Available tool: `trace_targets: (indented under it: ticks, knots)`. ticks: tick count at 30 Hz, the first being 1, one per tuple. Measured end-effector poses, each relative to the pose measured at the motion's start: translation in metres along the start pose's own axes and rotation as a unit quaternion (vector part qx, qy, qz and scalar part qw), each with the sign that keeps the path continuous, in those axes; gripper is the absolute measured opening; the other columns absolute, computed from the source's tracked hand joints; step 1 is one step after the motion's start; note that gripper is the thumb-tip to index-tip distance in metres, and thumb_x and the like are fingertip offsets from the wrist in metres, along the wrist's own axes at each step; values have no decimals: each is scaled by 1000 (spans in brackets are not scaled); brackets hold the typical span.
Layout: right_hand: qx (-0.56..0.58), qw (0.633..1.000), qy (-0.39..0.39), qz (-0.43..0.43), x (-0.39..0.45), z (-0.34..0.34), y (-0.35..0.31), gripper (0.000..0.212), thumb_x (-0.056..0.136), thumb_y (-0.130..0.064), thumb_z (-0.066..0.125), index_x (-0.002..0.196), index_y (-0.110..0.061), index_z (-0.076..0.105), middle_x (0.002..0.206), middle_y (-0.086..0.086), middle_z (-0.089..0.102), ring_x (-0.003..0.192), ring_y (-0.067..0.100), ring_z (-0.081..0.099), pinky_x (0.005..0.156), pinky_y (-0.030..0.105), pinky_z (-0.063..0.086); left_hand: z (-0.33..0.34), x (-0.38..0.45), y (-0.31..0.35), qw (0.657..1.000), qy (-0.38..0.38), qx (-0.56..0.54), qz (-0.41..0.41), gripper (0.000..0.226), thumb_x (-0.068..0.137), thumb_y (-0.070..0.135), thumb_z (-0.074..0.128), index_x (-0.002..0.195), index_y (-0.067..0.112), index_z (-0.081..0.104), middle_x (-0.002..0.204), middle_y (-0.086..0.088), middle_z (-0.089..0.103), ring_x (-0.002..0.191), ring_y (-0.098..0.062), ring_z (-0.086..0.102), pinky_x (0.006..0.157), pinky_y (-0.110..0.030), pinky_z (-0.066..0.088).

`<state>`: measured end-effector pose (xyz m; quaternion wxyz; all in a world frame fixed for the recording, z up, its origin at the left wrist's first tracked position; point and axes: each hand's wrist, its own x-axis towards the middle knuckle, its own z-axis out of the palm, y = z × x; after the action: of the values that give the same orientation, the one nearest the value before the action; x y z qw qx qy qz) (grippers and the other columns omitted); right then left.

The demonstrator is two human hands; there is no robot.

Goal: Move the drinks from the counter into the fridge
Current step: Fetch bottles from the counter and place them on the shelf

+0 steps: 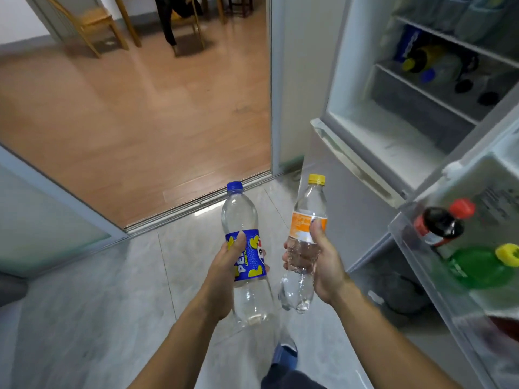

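My left hand [224,268] grips a clear bottle with a blue cap and a blue and yellow label [247,256] around its middle. My right hand [323,262] grips a clear bottle with a yellow cap and an orange label [306,220], thumb on the label. Both bottles are held upright over the tiled floor, side by side. The open fridge [365,113] stands to the right; several bottles lie on its shelf [438,68]. Its door bin [415,248] holds a dark bottle with a red cap [441,223] and a green bottle with a yellow cap [483,265].
A sliding door frame [56,189] at the left and a threshold [196,203] lead to a room with a wooden floor, chairs [92,21] and a table at the far end. The lower fridge door [351,192] is closed. My foot in a blue slipper [286,352] stands on the tiles.
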<state>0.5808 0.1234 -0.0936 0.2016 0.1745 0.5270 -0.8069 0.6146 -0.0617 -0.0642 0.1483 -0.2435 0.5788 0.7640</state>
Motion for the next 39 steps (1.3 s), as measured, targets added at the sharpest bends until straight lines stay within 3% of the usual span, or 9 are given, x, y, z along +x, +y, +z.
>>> trace_targets:
  ticks: [4, 9, 16, 20, 26, 29, 32, 35, 39]
  knots:
    - [-3, 999, 29, -29, 46, -5, -42, 85, 73, -75, 54, 112, 0, 62, 89, 14, 70, 73, 26, 68, 68, 37, 56, 28, 56, 38, 999, -45, -11, -23, 55, 76, 55, 59, 105, 10, 69, 93, -15, 75, 76, -27, 73, 63, -33, 59]
    - [51, 994, 82, -55, 92, -17, -86, 85, 58, -72, 68, 110, -4, 61, 82, 11, 69, 66, 24, 67, 62, 33, 55, 64, 129, 75, 994, -106, 1, -29, 60, 76, 44, 69, 120, 4, 61, 94, -14, 72, 79, -28, 70, 69, -37, 59]
    - [92, 972, 178, -122, 155, -32, -131, 70, 67, -66, 67, 108, -8, 65, 80, 10, 71, 66, 24, 69, 60, 31, 57, 115, 238, 120, 979, -189, 8, -69, 77, 70, 52, 68, 129, 4, 57, 97, -14, 72, 84, -30, 68, 68, -35, 58]
    - [106, 947, 257, -160, 184, -23, -166, 68, 65, -64, 69, 109, -12, 65, 80, 10, 70, 66, 25, 68, 62, 33, 58, 143, 293, 156, 962, -256, 28, -90, 79, 70, 53, 69, 131, 4, 56, 100, -14, 71, 86, -28, 67, 81, -39, 54]
    - [115, 889, 367, -247, 202, -23, -221, 43, 75, -53, 68, 105, -21, 67, 86, 11, 71, 76, 29, 66, 75, 40, 54, 198, 350, 203, 933, -345, 80, -67, 74, 65, 57, 74, 123, 12, 63, 102, -13, 73, 87, -29, 69, 88, -45, 55]
    - [100, 860, 413, -284, 197, -32, -252, 46, 73, -55, 74, 103, -22, 67, 90, 11, 71, 81, 29, 64, 78, 43, 51, 235, 361, 218, 918, -385, 91, -36, 65, 70, 55, 73, 121, 16, 64, 103, -12, 74, 92, -31, 70, 91, -46, 55]
    - [85, 819, 467, -323, 192, -49, -284, 35, 74, -53, 73, 98, -27, 69, 87, 4, 73, 78, 22, 67, 68, 35, 54, 280, 362, 235, 896, -432, 98, 6, 53, 67, 54, 75, 110, 25, 70, 102, -10, 76, 89, -25, 73, 72, -33, 59]
    - [55, 758, 524, -383, 189, -72, -320, 28, 83, -41, 75, 104, -25, 66, 89, -9, 76, 79, 7, 71, 64, 21, 54, 330, 352, 250, 870, -480, 93, 61, 32, 74, 42, 77, 104, 31, 69, 101, -3, 76, 88, -18, 73, 72, -31, 59]
    - [28, 671, 583, -458, 189, -99, -385, 34, 84, -30, 78, 112, -24, 59, 88, -12, 73, 76, -3, 67, 68, 16, 53, 393, 333, 268, 835, -524, 90, 142, 44, 70, 33, 79, 110, 29, 61, 97, 4, 75, 87, -12, 72, 70, -26, 58]
